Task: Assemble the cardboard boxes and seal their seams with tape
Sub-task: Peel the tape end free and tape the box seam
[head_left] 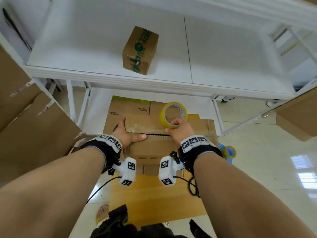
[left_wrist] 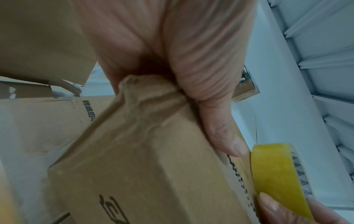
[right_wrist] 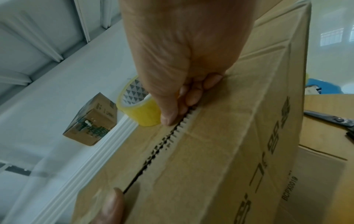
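Observation:
A brown cardboard box point(head_left: 151, 146) lies in front of me with its flaps folded in and a dark seam point(head_left: 157, 134) running along its top. My left hand point(head_left: 125, 133) grips the box's left end, fingers over the far flap and thumb flat beside the seam. Its creased corner shows in the left wrist view point(left_wrist: 143, 166). My right hand point(head_left: 180, 128) pinches a yellow tape roll point(head_left: 163, 115) at the seam's right part. From the right wrist, the tape roll point(right_wrist: 141, 113) stands on the far flap and the thumb presses beside the seam point(right_wrist: 162, 144).
A sealed small box point(head_left: 139, 50) with green tape stands on the white shelf point(head_left: 223, 57) above. Flat cardboard sheets point(head_left: 130, 107) lie on the lower shelf. Scissors point(right_wrist: 333, 119) rest on cardboard to the right. A second tape roll point(head_left: 230, 152) sits at floor level, right.

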A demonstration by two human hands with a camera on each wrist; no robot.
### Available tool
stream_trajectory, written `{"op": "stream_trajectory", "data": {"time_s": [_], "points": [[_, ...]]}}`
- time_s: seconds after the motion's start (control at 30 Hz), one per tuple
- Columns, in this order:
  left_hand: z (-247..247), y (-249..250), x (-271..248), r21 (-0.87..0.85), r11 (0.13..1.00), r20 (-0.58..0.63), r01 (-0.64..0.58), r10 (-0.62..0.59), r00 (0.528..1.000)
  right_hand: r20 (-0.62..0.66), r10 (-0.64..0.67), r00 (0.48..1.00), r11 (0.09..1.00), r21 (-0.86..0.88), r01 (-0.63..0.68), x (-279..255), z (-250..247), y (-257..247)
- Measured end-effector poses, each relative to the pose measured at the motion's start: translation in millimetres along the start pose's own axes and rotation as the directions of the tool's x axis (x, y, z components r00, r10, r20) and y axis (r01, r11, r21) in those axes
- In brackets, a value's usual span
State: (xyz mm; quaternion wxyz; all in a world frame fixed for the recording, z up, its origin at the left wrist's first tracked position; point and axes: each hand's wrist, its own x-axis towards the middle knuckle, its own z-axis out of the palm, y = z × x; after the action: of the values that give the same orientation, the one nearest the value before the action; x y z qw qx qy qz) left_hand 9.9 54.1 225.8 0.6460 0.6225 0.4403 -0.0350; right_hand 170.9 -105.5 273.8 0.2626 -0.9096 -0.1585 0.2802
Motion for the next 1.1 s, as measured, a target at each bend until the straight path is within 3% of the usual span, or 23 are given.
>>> {"op": "stream_trajectory", "data": {"time_s": [0.23, 0.3, 0.53, 0.6, 0.67, 0.73, 0.83, 0.9, 0.97, 1.1], "points": [[-8.7, -1.0, -17.6, -0.160, 0.985, 0.192, 0.069, -0.038, 0.981, 0.007, -0.004, 1.000, 1.000, 0.024, 0.004, -6.4, -3.8, 5.3], [-9.7, 1.4, -19.0, -0.153, 0.985, 0.194, 0.081, -0.050, 0.980, 0.019, -0.008, 1.000, 1.000, 0.025, 0.007, -9.8, -3.4, 7.0], [-1.7, 12.7, -27.4, 0.216, 0.976, 0.001, 0.029, -0.030, 1.000, 0.063, -0.016, 0.998, 1.000, -0.001, 0.016, -16.5, -8.8, 9.3], [3.9, 21.0, -34.2, 0.369, 0.929, -0.132, -0.014, 0.068, 0.989, 0.071, -0.028, 0.997, 1.000, -0.002, 0.028, -17.8, -8.9, 11.0], [11.1, 35.7, -40.9, 0.492, 0.863, -0.229, -0.115, 0.256, 0.939, 0.072, -0.037, 0.997, 0.999, 0.019, 0.036, -19.4, -8.2, 12.9], [17.6, 50.3, -43.5, 0.475, 0.848, -0.199, -0.234, 0.363, 0.911, 0.074, -0.050, 0.996, 0.998, 0.043, 0.047, -20.5, -7.0, 13.7], [26.8, 62.5, -45.8, 0.582, 0.762, -0.130, -0.283, 0.430, 0.893, 0.097, -0.071, 0.993, 0.993, 0.096, 0.062, -21.3, -4.4, 13.2], [33.5, 61.4, -44.8, 0.466, 0.828, -0.047, -0.313, 0.377, 0.925, 0.097, -0.078, 0.992, 0.991, 0.119, 0.067, -20.0, -2.6, 14.4], [40.1, 53.2, -43.5, 0.269, 0.925, 0.052, -0.269, 0.265, 0.963, 0.103, -0.084, 0.991, 0.988, 0.138, 0.070, -19.0, -1.6, 16.3], [41.3, 44.4, -35.3, 0.229, 0.945, 0.115, -0.236, 0.214, 0.970, 0.101, -0.097, 0.990, 0.971, 0.228, 0.072, -20.0, -0.2, 20.8]]}}
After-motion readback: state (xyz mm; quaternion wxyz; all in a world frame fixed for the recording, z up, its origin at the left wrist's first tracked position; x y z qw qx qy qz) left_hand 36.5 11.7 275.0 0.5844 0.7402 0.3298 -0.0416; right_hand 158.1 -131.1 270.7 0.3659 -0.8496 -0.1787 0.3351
